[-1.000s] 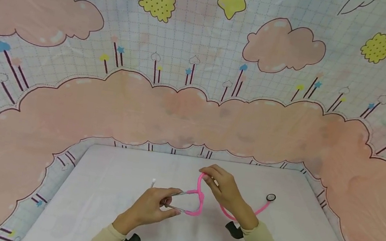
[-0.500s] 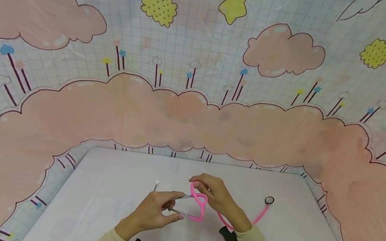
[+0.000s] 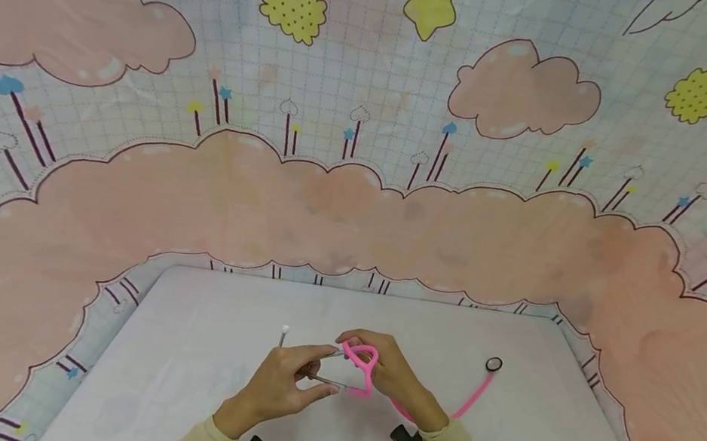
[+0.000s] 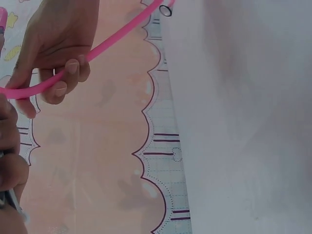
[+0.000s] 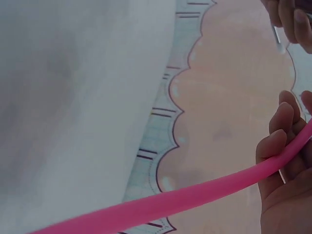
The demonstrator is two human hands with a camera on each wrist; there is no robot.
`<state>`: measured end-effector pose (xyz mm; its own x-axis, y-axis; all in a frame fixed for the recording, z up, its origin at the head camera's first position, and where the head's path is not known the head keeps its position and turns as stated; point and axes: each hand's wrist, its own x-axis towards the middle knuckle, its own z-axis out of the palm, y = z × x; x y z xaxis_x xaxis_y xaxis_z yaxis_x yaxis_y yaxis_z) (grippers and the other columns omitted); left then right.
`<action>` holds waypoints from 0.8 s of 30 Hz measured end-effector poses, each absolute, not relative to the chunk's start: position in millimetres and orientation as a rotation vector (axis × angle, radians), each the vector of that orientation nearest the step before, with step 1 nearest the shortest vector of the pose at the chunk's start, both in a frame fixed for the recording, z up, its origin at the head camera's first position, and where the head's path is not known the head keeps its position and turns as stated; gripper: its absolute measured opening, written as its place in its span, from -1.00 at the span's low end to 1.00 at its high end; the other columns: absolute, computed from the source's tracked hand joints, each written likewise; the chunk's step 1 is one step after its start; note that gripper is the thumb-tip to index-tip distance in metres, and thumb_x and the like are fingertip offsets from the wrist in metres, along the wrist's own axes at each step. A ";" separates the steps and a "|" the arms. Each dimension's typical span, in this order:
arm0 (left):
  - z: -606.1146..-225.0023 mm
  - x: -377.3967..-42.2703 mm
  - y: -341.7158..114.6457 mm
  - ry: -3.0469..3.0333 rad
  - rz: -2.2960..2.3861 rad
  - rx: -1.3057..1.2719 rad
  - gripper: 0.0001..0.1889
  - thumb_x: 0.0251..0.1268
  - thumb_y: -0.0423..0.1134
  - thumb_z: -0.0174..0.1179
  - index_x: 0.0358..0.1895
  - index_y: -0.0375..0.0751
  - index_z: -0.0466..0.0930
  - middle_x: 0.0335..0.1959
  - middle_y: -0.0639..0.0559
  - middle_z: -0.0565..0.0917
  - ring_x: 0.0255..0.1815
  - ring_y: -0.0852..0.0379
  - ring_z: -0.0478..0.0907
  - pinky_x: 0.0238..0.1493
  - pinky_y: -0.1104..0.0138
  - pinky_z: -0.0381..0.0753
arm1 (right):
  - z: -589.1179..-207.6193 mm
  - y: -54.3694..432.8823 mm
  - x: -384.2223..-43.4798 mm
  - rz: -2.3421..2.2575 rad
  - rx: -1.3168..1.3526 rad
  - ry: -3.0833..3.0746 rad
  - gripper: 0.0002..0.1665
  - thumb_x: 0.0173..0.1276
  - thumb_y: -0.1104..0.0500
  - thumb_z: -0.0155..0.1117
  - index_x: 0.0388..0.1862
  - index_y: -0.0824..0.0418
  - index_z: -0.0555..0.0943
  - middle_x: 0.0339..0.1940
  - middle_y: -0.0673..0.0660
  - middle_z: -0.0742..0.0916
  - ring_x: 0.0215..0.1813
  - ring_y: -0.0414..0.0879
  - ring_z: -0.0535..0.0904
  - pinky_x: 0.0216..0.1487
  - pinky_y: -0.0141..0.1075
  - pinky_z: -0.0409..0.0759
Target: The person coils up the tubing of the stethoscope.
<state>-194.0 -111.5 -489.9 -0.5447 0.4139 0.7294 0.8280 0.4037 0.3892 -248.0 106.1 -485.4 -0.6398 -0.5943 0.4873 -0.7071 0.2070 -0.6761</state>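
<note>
A stethoscope with pink tubing and metal ear tubes is held between both hands. My left hand grips the metal ear tubes, thumb on the lower one, and one eartip sticks up behind the hand. My right hand holds the pink tube near the fork, close beside the left fingertips. In the right wrist view the tube runs across the curled fingers. From under the right wrist the tube trails to the round chest piece at the right.
A white table lies beneath the hands. Behind it hangs a cloth printed with clouds and stars. Black wrist-worn devices show under both wrists.
My right hand has moved left and down, bringing the pink tube from above the fork over to the ear tubes by the left fingertips. The left hand stays nearly in place.
</note>
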 end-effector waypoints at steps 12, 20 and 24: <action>-487.6 -206.3 -119.2 -2.028 -1.060 -0.853 -0.52 0.15 -0.06 0.42 0.03 -0.33 0.62 -0.58 0.09 0.49 -0.62 0.33 0.27 -0.53 0.66 0.25 | -506.1 103.0 -238.1 1.542 1.018 -2.546 -0.77 0.54 0.19 0.05 -0.01 0.18 0.64 -0.49 0.13 0.63 -0.50 -0.33 0.39 -0.51 -0.47 0.39; -488.8 -209.4 -129.4 -2.075 -1.011 -0.628 -0.48 -0.04 -0.17 0.54 0.01 -0.32 0.63 -0.57 0.10 0.49 -0.60 0.28 0.32 -0.52 0.59 0.32 | -515.3 112.6 -231.0 1.419 0.976 -2.638 -0.72 0.55 0.10 0.06 0.04 0.19 0.62 -0.46 0.02 0.64 -0.47 -0.36 0.37 -0.45 -0.49 0.41; -489.3 -212.1 -134.4 -2.065 -0.982 -0.566 -0.48 -0.09 -0.20 0.55 0.00 -0.32 0.64 -0.59 0.11 0.49 -0.59 0.30 0.30 -0.53 0.58 0.29 | -518.8 118.7 -225.5 1.346 0.966 -2.664 -0.69 0.54 0.13 0.09 0.08 0.28 0.62 -0.44 0.14 0.69 -0.46 -0.38 0.39 -0.44 -0.48 0.44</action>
<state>-212.1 -134.4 -489.3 -0.6081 0.0642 0.7912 0.6543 0.6050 0.4538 -225.5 118.7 -518.8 -0.8104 -0.5208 0.2683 -0.5249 0.4422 -0.7273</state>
